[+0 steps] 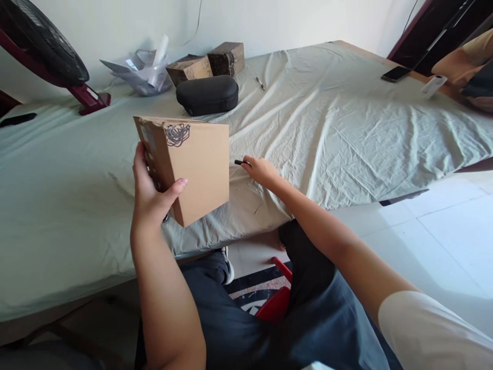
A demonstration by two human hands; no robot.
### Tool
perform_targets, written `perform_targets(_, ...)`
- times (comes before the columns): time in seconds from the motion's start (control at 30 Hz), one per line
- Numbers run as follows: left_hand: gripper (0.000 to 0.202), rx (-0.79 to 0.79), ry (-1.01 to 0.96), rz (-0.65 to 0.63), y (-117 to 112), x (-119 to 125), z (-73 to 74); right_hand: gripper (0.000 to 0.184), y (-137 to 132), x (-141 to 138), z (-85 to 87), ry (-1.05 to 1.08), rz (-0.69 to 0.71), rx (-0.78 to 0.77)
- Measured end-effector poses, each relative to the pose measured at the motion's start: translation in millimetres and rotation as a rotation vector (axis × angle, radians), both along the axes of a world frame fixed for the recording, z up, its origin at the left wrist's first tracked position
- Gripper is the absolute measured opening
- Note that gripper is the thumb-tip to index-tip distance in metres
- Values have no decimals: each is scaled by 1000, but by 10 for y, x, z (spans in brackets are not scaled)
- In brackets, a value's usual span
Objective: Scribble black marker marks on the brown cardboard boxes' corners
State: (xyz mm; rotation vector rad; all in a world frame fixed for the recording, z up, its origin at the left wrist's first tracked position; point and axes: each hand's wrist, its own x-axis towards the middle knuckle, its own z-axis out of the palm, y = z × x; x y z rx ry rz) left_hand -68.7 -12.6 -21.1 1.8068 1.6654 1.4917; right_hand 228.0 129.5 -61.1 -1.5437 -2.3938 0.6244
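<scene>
My left hand (151, 194) grips a brown cardboard box (192, 167) by its near corner and holds it tilted above the bed's front edge. The box has a black scribble near its top. My right hand (261, 170) rests on the pale green sheet (346, 128) just right of the box, fingers closed around a small dark pen-like object (241, 163) whose tip sticks out to the left.
Behind the box lie a black zip case (208, 94), two brown boxes (210, 64), crumpled plastic packaging (144, 72) and a loose pen (261, 82). A fan (46, 49) stands at the far left. A phone (395, 74) lies at the far right.
</scene>
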Motion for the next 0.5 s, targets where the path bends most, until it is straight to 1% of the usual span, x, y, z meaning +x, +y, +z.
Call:
perform_targets(0.1,125,-9,-83,26,-8,49,19,45,-10,-46,-7,-10,-37,18)
perform_targets(0.2,127,-12,-117,35,-3,66,18,59,-28,-127,-5,-31,-66,16)
perform_targets(0.27,129,-13,-135,38,12,60,8,65,-47,-194,14,-45,-95,-12)
perform_targets(0.3,129,-15,-141,40,22,56,3,65,-55,-226,30,-55,-111,-37)
perform_targets(0.37,130,-12,-150,40,45,47,-8,58,-59,-275,75,-84,-128,-101)
perform_targets(0.43,131,-3,-163,36,68,36,-22,50,-39,-294,132,-120,-120,-166)
perform_targets(0.5,132,2,-179,31,88,11,-49,47,-2,-284,197,-154,-96,-210)
